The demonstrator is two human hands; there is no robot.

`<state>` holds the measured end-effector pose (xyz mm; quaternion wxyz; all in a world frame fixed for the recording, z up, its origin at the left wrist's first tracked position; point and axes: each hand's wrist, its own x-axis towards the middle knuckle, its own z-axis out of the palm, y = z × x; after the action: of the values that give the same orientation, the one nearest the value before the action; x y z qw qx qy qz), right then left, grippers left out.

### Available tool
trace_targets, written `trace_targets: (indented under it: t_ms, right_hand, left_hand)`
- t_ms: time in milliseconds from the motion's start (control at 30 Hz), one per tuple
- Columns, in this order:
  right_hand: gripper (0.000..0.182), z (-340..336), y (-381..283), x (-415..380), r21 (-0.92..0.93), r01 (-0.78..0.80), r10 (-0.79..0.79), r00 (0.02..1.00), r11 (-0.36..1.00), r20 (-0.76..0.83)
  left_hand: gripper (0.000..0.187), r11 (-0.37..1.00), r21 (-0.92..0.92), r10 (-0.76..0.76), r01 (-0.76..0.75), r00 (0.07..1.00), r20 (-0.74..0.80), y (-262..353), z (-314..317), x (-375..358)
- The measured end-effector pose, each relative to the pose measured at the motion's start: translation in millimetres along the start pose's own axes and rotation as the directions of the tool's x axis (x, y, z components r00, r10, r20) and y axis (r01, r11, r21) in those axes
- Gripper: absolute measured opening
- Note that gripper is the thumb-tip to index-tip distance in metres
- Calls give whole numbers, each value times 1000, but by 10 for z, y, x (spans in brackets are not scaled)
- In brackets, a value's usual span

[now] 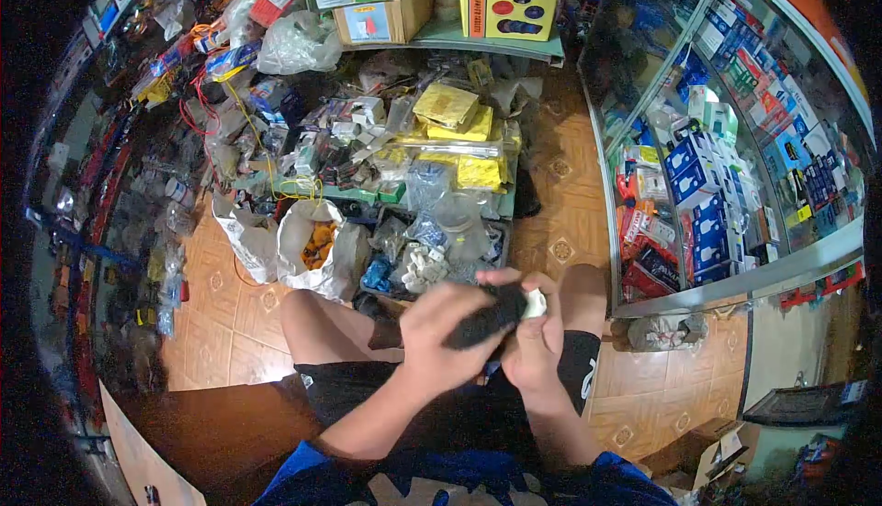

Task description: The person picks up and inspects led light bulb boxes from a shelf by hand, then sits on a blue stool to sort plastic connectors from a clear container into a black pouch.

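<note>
Both hands meet above my knees: I see my left hand (pixel 447 333) clenched around a black part (pixel 485 320), and my right hand (pixel 531 341) pinching a small white piece (pixel 535 303) against that part's end. Just beyond them, on the tiled floor (pixel 230 322), sits a dark tray (pixel 501 244) of bagged fittings, with white sacks (pixel 308 249) at its left edge.
</note>
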<state>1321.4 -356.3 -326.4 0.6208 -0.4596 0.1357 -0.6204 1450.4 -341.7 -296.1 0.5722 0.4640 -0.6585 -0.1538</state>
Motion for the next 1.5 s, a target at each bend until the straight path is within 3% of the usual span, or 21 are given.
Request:
trace_targets:
  t_ms: [67, 200, 233, 367, 467, 500, 533, 600, 667, 700, 733, 800, 833, 867, 933, 1033, 1067, 1167, 1200, 1367, 1500]
  right_hand:
    - [50, 17, 196, -126, 96, -78, 96, 973, 992, -211]
    - [50, 18, 16, 107, 399, -105, 204, 955, 911, -215]
    - [54, 64, -69, 186, 397, -118, 256, 914, 910, -315]
    - [45, -42, 11, 173, 441, -163, 282, 934, 883, -218]
    - [36, -74, 287, -193, -168, -223, 166, 940, 960, -298]
    - [30, -33, 148, -136, -462, -235, 162, 968, 855, -192]
    - [29, 45, 77, -71, -571, -209, 170, 978, 794, -121]
    - [28, 62, 154, -73, -718, -258, 149, 966, 646, -212]
    - [27, -89, 370, 16, -367, -252, 160, 952, 895, -262]
    - [26, -53, 396, -23, -499, -310, 174, 938, 809, -300]
    - [25, -32, 346, -9, -618, -323, 260, 946, 717, -192]
    - [25, -41, 483, 22, -542, -343, 342, 934, 767, -107]
    - [24, -102, 550, 88, -592, -408, 373, 909, 695, -189]
    - [24, -323, 841, 110, -695, -316, 217, 949, 646, -230]
    - [28, -535, 1097, 206, -618, -222, 158, 975, 754, -157]
    - [32, -568, 1156, 366, -613, -449, 448, 878, 650, -168]
    - [32, -687, 1285, 413, -663, -405, 433, 891, 630, -134]
    - [29, -1238, 1835, 580, -774, -290, 393, 918, 564, -58]
    - [32, -1340, 1934, 687, -865, -139, 267, 964, 481, -6]
    - [33, -1770, 2464, 1101, -1000, 6, 257, 966, -28, -1]
    - [29, -2000, 2826, 1237, -993, 3, 366, 930, -116, -40]
  left_hand:
    - [31, 996, 52, -64, 69, 993, -97, -36, 3, 137]
    - [31, 1000, 10, -3, 4, 998, -58, -5, 28, 139]
    - [30, 1000, 5, -31, 31, 998, -45, 7, 25, 102]
    - [31, 990, 48, -127, 132, 987, -102, -42, -31, 59]
    - [28, 1000, 21, -13, 15, 995, -98, -156, -39, 99]
    - [28, 993, 63, -95, 102, 989, -110, -179, -76, 122]
    - [28, 977, 103, -174, 187, 977, -125, -199, -105, 138]
    - [31, 994, 96, -52, 60, 995, -91, -317, -34, 40]
    - [32, 995, 94, -44, 38, 997, 60, -308, -33, 4]
    - [29, 992, 106, -63, 62, 998, -2, -402, -24, -9]
    - [24, 975, 129, -171, 179, 982, -75, -484, -57, 14]
    - [26, 925, 157, -333, 345, 938, -98, -698, -129, 0]
    - [26, 956, 102, -264, 275, 958, -109, -752, -75, -32]
    - [26, 976, 97, -194, 196, 981, -28, -753, -58, -44]
    - [26, 966, 43, -256, 254, 965, 52, -880, 10, -122]
    - [31, 853, 85, -514, 515, 857, -35, -1397, -42, -173]
    - [33, 778, 54, -622, 626, 780, -67, -1580, -45, -176]
    - [35, 716, 156, -681, 681, 730, -60, -2455, 21, -542]
    - [35, 702, 185, -694, 688, 719, -40, -2626, 7, -616]
    - [38, 593, 434, -778, 678, 621, 93, -3181, 20, -1012]
    - [42, 511, 561, -841, 651, 513, 171, -3683, 224, -1410]
